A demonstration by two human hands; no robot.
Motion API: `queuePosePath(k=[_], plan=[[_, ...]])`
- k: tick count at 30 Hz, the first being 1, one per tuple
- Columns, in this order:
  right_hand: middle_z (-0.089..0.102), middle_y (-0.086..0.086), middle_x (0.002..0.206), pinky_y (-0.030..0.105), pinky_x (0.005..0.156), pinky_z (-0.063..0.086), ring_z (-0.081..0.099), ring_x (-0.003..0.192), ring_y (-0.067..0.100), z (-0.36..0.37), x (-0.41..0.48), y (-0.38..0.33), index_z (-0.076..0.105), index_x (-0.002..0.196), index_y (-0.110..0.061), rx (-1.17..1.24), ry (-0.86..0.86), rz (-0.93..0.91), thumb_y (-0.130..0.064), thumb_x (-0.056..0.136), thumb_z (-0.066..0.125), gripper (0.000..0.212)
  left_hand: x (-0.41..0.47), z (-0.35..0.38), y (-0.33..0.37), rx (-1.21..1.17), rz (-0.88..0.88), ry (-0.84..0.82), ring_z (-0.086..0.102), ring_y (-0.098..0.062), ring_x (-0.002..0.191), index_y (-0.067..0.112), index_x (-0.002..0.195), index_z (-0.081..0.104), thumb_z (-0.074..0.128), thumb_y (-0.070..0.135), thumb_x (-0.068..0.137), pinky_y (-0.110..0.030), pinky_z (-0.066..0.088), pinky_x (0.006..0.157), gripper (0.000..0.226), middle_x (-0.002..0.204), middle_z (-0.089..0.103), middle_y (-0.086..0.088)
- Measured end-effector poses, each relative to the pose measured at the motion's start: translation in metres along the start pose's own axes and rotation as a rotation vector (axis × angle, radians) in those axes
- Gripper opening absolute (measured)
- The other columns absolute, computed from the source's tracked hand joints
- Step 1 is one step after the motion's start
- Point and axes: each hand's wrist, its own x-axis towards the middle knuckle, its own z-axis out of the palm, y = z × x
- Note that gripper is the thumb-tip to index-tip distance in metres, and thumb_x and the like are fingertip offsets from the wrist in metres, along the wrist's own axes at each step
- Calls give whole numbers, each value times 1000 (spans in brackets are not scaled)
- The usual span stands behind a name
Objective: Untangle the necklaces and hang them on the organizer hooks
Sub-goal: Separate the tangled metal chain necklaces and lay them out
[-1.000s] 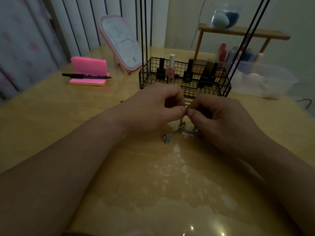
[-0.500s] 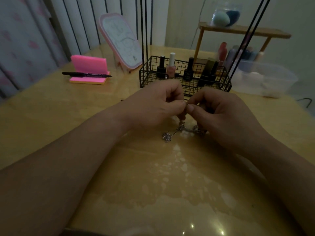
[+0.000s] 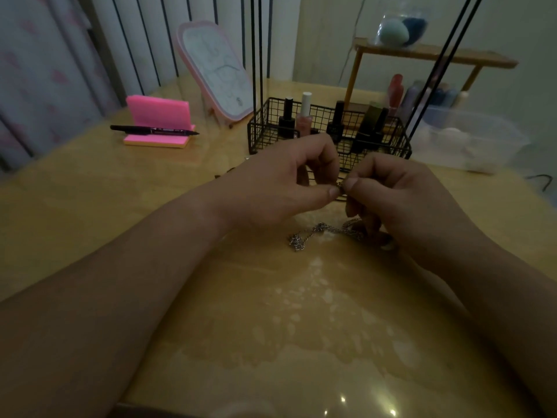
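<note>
Your left hand [image 3: 280, 188] and right hand [image 3: 401, 200] have carried their pinch on the necklaces [image 3: 318, 229] slightly up toward the wire basket [image 3: 265, 131] — and a touch rightward along its front. Your left fingers have loosened away from the thumb — a gap now shows between them.

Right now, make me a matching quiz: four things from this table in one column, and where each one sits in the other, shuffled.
1 pen
2 chain
3 polish bottles
4 sponges

A in the basket
B on the shelf
C partly on the table
D across the pink pad

Pairs: 1-D, 2-C, 3-A, 4-B
</note>
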Motion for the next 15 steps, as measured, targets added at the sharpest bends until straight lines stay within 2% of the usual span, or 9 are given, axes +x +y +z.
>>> queuePosePath(k=[4,7,11,15], plan=[[71,4,73,27,46,45,55,54,19,1,-1,1,66,90,-13,15,-12,-7,-22,99,64,13,0,2,-2,30,19,58,63,-15,83,22,100,65,72,25,96,-21,51,65,9,93,64,12],[72,2,73,25,46,46,57,54,19,3,-1,1,67,90,-12,14,-5,-9,-19,99,65,12,1,3,-4,79,26,83,62,-16,86,25,97,66,72,28,95,-27,54,70,7,93,64,13],[72,-2,73,22,46,48,57,53,14,5,-1,2,67,88,-17,-34,23,-46,-21,97,67,10,1,6,-6,140,34,100,61,-11,88,31,96,66,68,32,94,-25,54,72,4,93,63,15],[73,-3,75,19,46,45,55,52,5,8,-3,1,68,87,-20,-103,29,-103,-25,94,70,9,1,4,-6,111,43,119,62,-7,84,26,95,69,65,28,94,-14,48,71,4,89,65,12]])
